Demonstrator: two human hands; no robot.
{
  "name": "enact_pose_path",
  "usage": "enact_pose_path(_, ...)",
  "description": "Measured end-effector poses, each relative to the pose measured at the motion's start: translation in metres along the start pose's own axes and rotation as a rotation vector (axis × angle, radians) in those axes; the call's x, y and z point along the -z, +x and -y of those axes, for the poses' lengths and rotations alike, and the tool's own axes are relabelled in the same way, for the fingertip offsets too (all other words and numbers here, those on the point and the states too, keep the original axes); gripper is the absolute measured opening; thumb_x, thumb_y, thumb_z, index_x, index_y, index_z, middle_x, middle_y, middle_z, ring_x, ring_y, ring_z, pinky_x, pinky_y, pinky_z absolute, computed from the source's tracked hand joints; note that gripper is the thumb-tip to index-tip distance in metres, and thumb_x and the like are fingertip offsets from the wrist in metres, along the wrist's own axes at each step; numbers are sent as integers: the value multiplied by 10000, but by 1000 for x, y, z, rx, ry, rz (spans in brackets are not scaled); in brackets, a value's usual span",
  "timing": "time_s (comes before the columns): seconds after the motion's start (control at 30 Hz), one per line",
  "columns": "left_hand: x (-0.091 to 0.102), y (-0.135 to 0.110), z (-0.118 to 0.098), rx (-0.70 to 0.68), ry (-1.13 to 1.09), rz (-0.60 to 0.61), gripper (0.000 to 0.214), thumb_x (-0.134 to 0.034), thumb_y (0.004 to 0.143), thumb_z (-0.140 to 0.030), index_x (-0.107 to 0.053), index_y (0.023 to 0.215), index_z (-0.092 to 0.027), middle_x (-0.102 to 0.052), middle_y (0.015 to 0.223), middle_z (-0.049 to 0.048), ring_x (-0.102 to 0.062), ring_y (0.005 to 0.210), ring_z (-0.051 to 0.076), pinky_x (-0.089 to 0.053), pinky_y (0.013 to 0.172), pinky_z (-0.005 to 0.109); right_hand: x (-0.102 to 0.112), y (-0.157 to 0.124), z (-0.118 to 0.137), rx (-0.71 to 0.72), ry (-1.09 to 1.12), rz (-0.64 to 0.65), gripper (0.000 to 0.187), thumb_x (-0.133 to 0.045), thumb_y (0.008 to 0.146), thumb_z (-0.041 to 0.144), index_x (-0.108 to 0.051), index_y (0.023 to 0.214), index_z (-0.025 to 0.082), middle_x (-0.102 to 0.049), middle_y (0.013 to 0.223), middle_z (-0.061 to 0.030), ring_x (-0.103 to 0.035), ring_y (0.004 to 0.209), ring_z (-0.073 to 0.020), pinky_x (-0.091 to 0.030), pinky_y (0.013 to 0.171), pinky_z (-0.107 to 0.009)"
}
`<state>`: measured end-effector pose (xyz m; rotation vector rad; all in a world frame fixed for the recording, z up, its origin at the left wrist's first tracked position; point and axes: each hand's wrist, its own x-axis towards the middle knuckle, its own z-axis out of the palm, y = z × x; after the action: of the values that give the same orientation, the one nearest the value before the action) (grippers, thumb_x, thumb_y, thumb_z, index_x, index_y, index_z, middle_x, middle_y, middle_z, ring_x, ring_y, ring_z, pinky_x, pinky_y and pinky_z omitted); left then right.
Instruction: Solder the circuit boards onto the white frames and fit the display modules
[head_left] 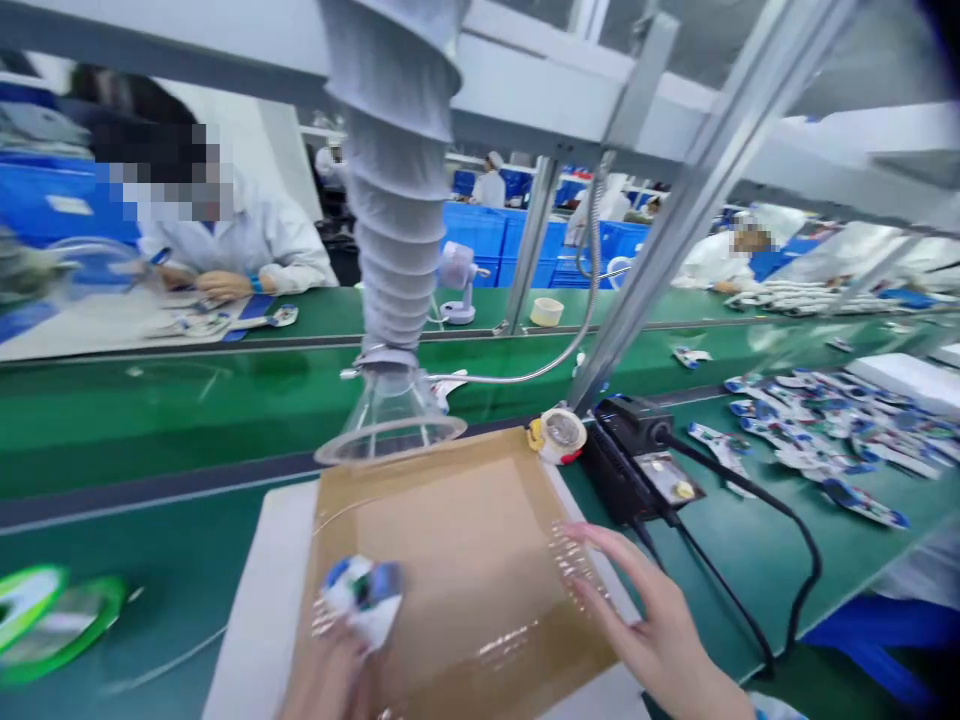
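Observation:
My left hand point(330, 665) is at the bottom edge, fingers closed round a small white and blue printed piece point(364, 595), and both are smeared by motion. It hovers over the near left part of a brown cardboard sheet point(450, 540) that lies on a white board point(262, 590). My right hand point(645, 620) rests flat on the right side of the cardboard, fingers stretched out and apart, holding nothing.
A clear funnel hood point(390, 420) on a grey ribbed hose hangs over the cardboard's far edge. A tape roll point(559, 435), a black soldering station point(637, 450) with cables, several printed pieces point(825, 430), and green rings point(52, 620) lie around. Other people work across the green belt point(187, 400).

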<state>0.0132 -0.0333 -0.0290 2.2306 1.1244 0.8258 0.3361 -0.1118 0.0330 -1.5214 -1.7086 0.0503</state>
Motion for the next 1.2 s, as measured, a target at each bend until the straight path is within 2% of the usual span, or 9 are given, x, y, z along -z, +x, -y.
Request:
enact_pose_path(0.13, -4, -19, -27, -114, 189, 2, 451, -566, 1020, -383, -533, 1462, -298, -574, 1503, 143, -667, 1276, 349, -679, 888, 440, -47, 8, 15, -169, 213, 250, 442, -581, 1024, 337, -532, 1461, 295, -692, 1399, -88, -673, 1288, -252, -606, 1041, -417)
enact_pose_path(0.3, 36, 35, -46, -192, 340, 102, 475, -423, 1031, -178, -476, 1492, -282, -626, 1456, 108, -667, 1281, 311, -616, 1012, 470, -74, 7, 33, -365, 377, 436, 611, -644, 968, 426, -468, 1536, 285, -730, 1280, -103, -711, 1167, -275, -647, 878, -416)
enact_pose_path(0.4, 36, 69, -39, -263, 184, 319, 549, -443, 950, -56, -512, 1460, -250, -590, 1508, 110, -593, 1374, 289, -516, 1144, 475, -97, 8, 41, -361, 519, 443, 674, -678, 937, 389, -440, 1554, 262, -766, 1105, -74, -746, 1020, -249, -618, 946, -430)
enact_pose_path(0.53, 26, 88, -26, -139, -30, 484, 192, -559, 954, -149, -644, 1116, -204, -725, 1181, 97, -696, 1109, 275, -559, 990, 425, -120, 12, 38, -421, 728, 380, 619, -608, 972, 383, -428, 1552, 259, -769, 988, -36, -769, 893, -213, -640, 846, -373)
enact_pose_path(0.73, 49, 94, -22, 105, -566, 600, 219, -740, 909, -346, -623, 1053, -231, -715, 1241, 62, -686, 1134, 230, -533, 1006, 353, -104, 32, 27, -422, 865, 405, 501, -644, 960, 343, -550, 1447, 271, -751, 1009, -24, -773, 897, -168, -631, 792, -288)
enact_pose_path(0.87, 53, 96, -25, 132, -627, 496, 138, -701, 927, -328, -663, 1015, -228, -742, 1146, 56, -699, 1117, 226, -541, 1014, 354, -92, 44, 28, -408, 864, 398, 487, -635, 973, 333, -540, 1446, 264, -749, 1007, -24, -777, 893, -161, -637, 784, -275)
enact_pose_path(1.0, 40, 86, -33, 135, -550, 244, 137, -644, 975, -334, -628, 1080, -248, -735, 1206, 56, -693, 1178, 229, -477, 1173, 433, -86, 44, 36, -323, 775, 358, 657, -670, 975, 332, -389, 1567, 290, -762, 1204, -69, -745, 1138, -209, -604, 1025, -392)
enact_pose_path(1.1, 28, 75, -42, 29, -359, 122, 191, -582, 1032, -305, -574, 1221, -286, -732, 1231, 22, -700, 1182, 211, -279, 1315, 526, -79, 41, 39, -300, 698, 404, 781, -668, 993, 341, -238, 1644, 320, -773, 1220, -57, -731, 1183, -217, -599, 1047, -415)
enact_pose_path(1.2, 23, 71, -50, -96, -191, 106, 272, -513, 1073, -255, -476, 1336, -312, -720, 1268, 10, -721, 1144, 185, -276, 1317, 537, -71, 41, 37, -219, 524, 394, 669, -634, 1022, 343, -330, 1618, 358, -762, 1266, -43, -745, 1163, -221, -634, 996, -383)
